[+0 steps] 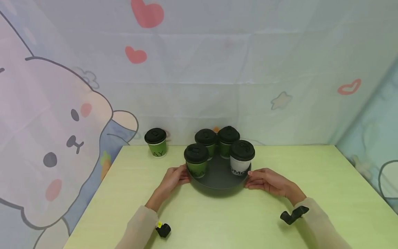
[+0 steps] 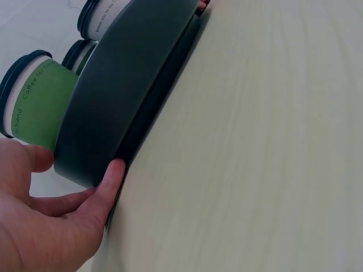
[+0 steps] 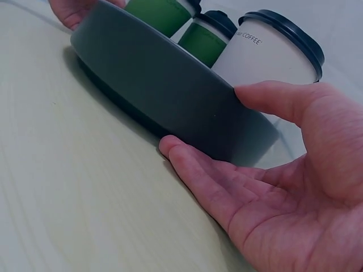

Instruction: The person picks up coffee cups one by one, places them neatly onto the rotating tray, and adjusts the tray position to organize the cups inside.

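A dark grey round tray with raised sides sits between both hands, bearing several lidded paper coffee cups. Three are green: one at the front left, one behind it, one at the back right. A white cup stands at the front right. My left hand grips the tray's left side, thumb near the rim and fingers low on the wall. On the opposite side my right hand holds it, thumb at the rim and fingers under the edge. Whether the tray's base touches the table cannot be told.
Another green cup with a black lid stands apart on the table's far left. The pale yellow-green table ends at a printed curtain behind the cups. Small black wrist cameras hang by both sleeves.
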Demonstrator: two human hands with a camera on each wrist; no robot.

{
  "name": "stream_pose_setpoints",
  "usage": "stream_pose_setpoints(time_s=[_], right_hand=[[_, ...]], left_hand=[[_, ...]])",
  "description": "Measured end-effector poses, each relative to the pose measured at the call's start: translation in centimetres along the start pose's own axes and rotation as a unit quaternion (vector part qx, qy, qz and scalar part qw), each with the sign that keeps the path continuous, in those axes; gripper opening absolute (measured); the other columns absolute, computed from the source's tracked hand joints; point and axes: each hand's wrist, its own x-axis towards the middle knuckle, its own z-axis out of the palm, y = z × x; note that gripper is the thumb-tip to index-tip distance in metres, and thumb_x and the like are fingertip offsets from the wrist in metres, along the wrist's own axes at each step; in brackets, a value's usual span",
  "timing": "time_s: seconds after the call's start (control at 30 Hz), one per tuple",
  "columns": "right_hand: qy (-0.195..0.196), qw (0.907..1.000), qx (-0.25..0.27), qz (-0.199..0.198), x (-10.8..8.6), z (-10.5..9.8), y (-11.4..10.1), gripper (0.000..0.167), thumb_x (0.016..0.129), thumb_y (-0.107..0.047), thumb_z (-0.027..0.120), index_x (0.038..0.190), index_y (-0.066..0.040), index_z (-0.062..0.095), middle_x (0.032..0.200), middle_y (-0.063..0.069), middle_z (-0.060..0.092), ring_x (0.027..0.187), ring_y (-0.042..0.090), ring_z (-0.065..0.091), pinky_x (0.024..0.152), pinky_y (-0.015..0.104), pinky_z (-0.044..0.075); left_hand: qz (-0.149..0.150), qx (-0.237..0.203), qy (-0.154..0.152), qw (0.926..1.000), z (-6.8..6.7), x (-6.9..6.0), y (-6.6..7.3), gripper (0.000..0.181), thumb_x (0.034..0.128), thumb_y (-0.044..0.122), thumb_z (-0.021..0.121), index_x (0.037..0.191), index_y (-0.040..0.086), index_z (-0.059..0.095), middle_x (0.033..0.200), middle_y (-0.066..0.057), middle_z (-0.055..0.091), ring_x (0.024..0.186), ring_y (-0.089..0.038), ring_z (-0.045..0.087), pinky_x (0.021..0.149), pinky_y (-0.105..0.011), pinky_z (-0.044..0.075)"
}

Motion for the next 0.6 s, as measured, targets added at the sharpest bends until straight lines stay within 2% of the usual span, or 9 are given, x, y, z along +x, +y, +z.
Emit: stream_pose_setpoints(time_s=[0.1, 0.23, 0.3, 0.37, 0.43, 0.47, 0.5, 0.53, 0.6], right_hand=[[0.004, 1.0000, 0.001, 0.003, -0.1, -0.1, 0.0, 0.026, 0.110, -0.012, 0.052, 0.120, 0.011, 0.062, 0.115, 0.023, 0.070, 0.109, 0.028, 0.071, 0.102, 0.041, 0.054], [0.013, 0.9999, 0.004, 0.006, -0.1, -0.4, 0.0, 0.030, 0.110, -0.013, 0.052, 0.123, 0.013, 0.057, 0.116, 0.024, 0.069, 0.109, 0.029, 0.071, 0.102, 0.041, 0.055], [0.017, 0.9998, 0.006, 0.006, -0.2, -0.5, -0.1, 0.031, 0.110, -0.014, 0.051, 0.125, 0.013, 0.056, 0.116, 0.025, 0.069, 0.110, 0.029, 0.071, 0.102, 0.041, 0.055], [0.017, 0.9999, 0.003, 0.003, -0.3, -0.4, -0.1, 0.032, 0.111, -0.015, 0.051, 0.126, 0.013, 0.055, 0.117, 0.025, 0.069, 0.110, 0.029, 0.071, 0.102, 0.041, 0.054], [0.016, 0.9999, 0.001, 0.001, -0.3, -0.3, -0.1, 0.032, 0.110, -0.016, 0.052, 0.125, 0.013, 0.055, 0.117, 0.024, 0.069, 0.110, 0.029, 0.071, 0.103, 0.041, 0.054], [0.016, 0.9999, 0.001, 0.000, -0.3, -0.2, -0.1, 0.032, 0.110, -0.016, 0.052, 0.125, 0.013, 0.056, 0.116, 0.024, 0.069, 0.110, 0.029, 0.071, 0.102, 0.041, 0.054], [0.017, 0.9999, -0.001, -0.001, -0.3, -0.1, -0.1, 0.031, 0.110, -0.016, 0.052, 0.124, 0.012, 0.056, 0.116, 0.024, 0.069, 0.110, 0.029, 0.071, 0.102, 0.041, 0.054], [0.017, 0.9999, -0.001, -0.001, -0.2, -0.1, 0.0, 0.031, 0.110, -0.016, 0.052, 0.123, 0.012, 0.057, 0.116, 0.024, 0.069, 0.110, 0.029, 0.071, 0.103, 0.041, 0.054], [0.016, 0.9999, -0.002, -0.001, 0.0, 0.1, 0.1, 0.030, 0.110, -0.015, 0.052, 0.123, 0.011, 0.057, 0.116, 0.024, 0.069, 0.110, 0.029, 0.071, 0.103, 0.041, 0.054]], left_hand=[[-0.001, 0.008, -0.011, 0.9999, -0.1, 0.0, 0.1, 0.044, 0.1093, 0.025, 0.050, 0.118, -0.016, 0.064, 0.105, -0.020, 0.066, 0.089, -0.021, 0.067, 0.088, -0.036, 0.062], [0.024, 0.061, -0.012, 0.9978, -0.8, 0.0, 0.8, 0.047, 0.1094, 0.025, 0.052, 0.126, -0.018, 0.060, 0.111, -0.027, 0.068, 0.098, -0.033, 0.071, 0.092, -0.039, 0.061], [0.056, 0.106, 0.012, 0.9927, -1.5, 0.2, 1.5, 0.048, 0.1087, 0.028, 0.055, 0.129, -0.016, 0.061, 0.114, -0.028, 0.069, 0.104, -0.036, 0.071, 0.092, -0.041, 0.061], [0.107, 0.151, 0.058, 0.9810, -2.3, 0.6, 2.3, 0.045, 0.1070, 0.031, 0.059, 0.127, -0.009, 0.065, 0.114, -0.025, 0.070, 0.105, -0.036, 0.071, 0.090, -0.038, 0.061], [0.175, 0.183, 0.122, 0.9597, -3.2, 1.1, 3.1, 0.039, 0.1042, 0.030, 0.064, 0.122, -0.004, 0.069, 0.111, -0.020, 0.071, 0.101, -0.032, 0.070, 0.086, -0.033, 0.059], [0.211, 0.197, 0.158, 0.9443, -3.7, 1.4, 3.5, 0.036, 0.1022, 0.030, 0.067, 0.119, -0.002, 0.069, 0.109, -0.018, 0.071, 0.099, -0.032, 0.069, 0.084, -0.031, 0.057], [0.251, 0.202, 0.193, 0.9269, -4.2, 1.8, 3.8, 0.035, 0.1001, 0.028, 0.070, 0.118, -0.002, 0.069, 0.108, -0.018, 0.069, 0.100, -0.034, 0.066, 0.086, -0.029, 0.053], [0.288, 0.209, 0.229, 0.9060, -4.6, 2.1, 4.1, 0.035, 0.0978, 0.027, 0.073, 0.116, -0.002, 0.068, 0.107, -0.018, 0.067, 0.100, -0.036, 0.062, 0.085, -0.032, 0.050], [0.345, 0.213, 0.290, 0.8668, -5.5, 2.8, 4.4, 0.040, 0.0934, 0.025, 0.078, 0.117, -0.005, 0.065, 0.111, -0.019, 0.062, 0.103, -0.041, 0.054, 0.089, -0.039, 0.045]])
